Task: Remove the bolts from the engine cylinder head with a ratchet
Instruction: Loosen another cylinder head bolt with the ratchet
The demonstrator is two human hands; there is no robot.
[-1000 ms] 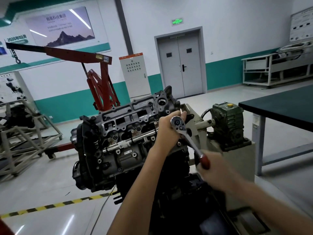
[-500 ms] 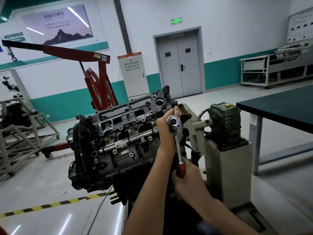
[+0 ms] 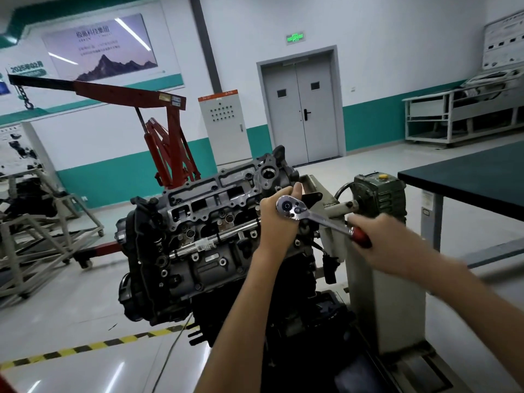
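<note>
The dark grey cast-metal engine cylinder head sits on its beige stand, bolts showing across it. My left hand curls its fingers round the head of the chrome, red-handled ratchet. My right hand grips the handle. This bolt is hidden, and most, I judge, remain.

Left of the grey double door stands a white metal cabinet with an orange top, and farther left a red steel hoist. Right of the door are a white frame trolley and a dark-topped table.
</note>
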